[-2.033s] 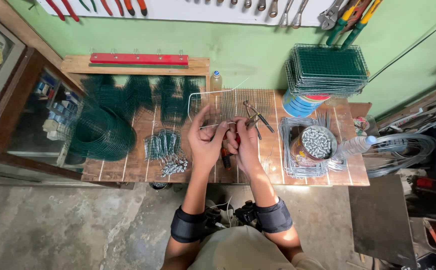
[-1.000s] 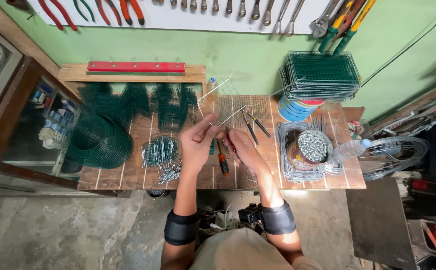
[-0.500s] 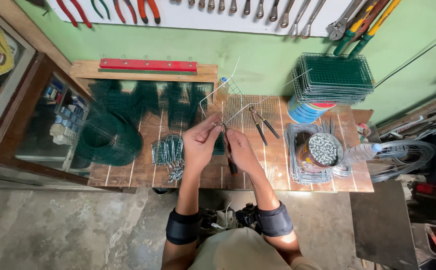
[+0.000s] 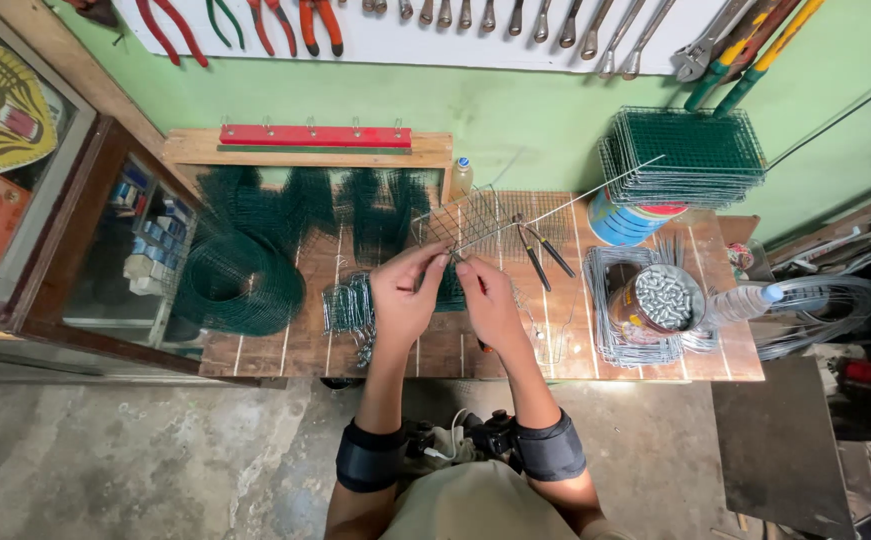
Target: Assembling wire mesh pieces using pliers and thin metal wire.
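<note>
a green wall hung with pliers and spanners backs the wooden bench you stand over. both your hands are raised above its middle, close together: your left hand pinches the near edge of a bare wire mesh panel, and your right hand pinches the near end of a long straight wire that slants away to the upper right, over the mesh. the panel is tilted up off the bench, held at your fingertips, not lying flat.

judging from this, you are at the threading or lining-up step, bringing the wire's end to the mesh edge. the next move likely calls for a steady panel in the left hand and a fine, guided push with the right, keeping the long free end from swinging.

pliers lie just beyond your right hand. a pile of hooks sits left of your left hand, a green mesh roll further left. a tin of small metal pieces rests on wire frames at right, below a stack of green panels.
</note>
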